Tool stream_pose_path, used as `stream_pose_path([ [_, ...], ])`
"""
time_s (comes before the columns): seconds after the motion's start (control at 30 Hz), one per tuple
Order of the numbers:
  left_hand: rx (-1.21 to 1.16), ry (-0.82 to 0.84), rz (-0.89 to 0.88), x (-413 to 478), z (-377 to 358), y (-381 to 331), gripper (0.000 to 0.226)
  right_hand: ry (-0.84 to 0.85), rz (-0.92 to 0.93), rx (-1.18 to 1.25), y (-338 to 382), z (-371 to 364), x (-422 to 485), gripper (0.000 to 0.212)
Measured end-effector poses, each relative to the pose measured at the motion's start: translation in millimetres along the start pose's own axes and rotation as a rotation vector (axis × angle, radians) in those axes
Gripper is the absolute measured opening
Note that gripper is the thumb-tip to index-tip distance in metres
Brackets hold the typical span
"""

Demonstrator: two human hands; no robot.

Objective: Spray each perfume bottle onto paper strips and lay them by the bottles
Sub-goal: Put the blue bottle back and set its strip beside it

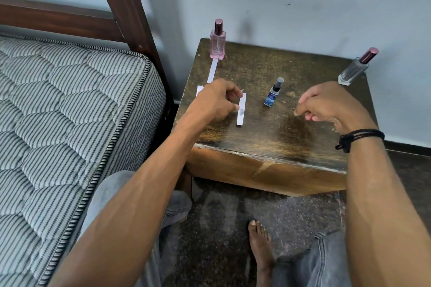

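Note:
Three perfume bottles stand on a worn wooden table [268,137]: a pink bottle [217,43] at the back left, a small blue spray bottle [272,93] in the middle, and a clear bottle [355,69] with a maroon cap at the back right. One paper strip [212,70] lies in front of the pink bottle. A second strip [241,109], with a damp spot, lies left of the blue bottle; my left hand [218,101] pinches its edge. More white paper [199,89] shows behind that hand. My right hand [326,106] hovers right of the blue bottle, fingers loosely curled, holding nothing.
A striped mattress [58,123] on a dark wooden bed frame [123,7] lies close to the table's left side. A pale wall stands right behind the table. My knees in grey jeans and a bare foot [260,247] are on the speckled floor below the table's front edge.

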State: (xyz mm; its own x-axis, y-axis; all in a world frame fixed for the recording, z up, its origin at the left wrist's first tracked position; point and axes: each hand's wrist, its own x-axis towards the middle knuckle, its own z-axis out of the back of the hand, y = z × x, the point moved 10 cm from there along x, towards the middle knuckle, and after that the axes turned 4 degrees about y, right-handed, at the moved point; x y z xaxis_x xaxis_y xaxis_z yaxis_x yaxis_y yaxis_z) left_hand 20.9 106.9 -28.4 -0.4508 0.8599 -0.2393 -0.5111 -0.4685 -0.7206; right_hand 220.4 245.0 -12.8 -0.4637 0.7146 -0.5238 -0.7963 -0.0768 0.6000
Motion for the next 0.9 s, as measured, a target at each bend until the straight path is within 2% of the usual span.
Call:
stream_pose_path([
  [0.13,0.000,-0.003,0.009,1.8,2.4,4.5,0.031,0.244,-0.031,-0.135,2.4,-29.7,-7.3,0.012],
  [0.33,-0.008,-0.006,-0.007,9.2,-1.8,7.7,0.041,0.331,-0.024,-0.128,16.4,-68.0,-10.6,0.019],
  [0.57,0.044,-0.011,-0.009,14.9,-6.8,9.9,0.052,0.148,0.072,-0.068,37.2,-95.4,-8.6,0.030],
  [0.8,0.031,-0.020,0.013,13.0,-5.1,12.3,0.052,-0.035,0.148,-0.225,44.7,-96.9,-16.1,0.027],
  [0.9,0.031,-0.026,0.015,12.5,-3.0,11.9,0.051,-0.127,0.256,-0.383,56.7,-94.6,-23.7,0.026],
])
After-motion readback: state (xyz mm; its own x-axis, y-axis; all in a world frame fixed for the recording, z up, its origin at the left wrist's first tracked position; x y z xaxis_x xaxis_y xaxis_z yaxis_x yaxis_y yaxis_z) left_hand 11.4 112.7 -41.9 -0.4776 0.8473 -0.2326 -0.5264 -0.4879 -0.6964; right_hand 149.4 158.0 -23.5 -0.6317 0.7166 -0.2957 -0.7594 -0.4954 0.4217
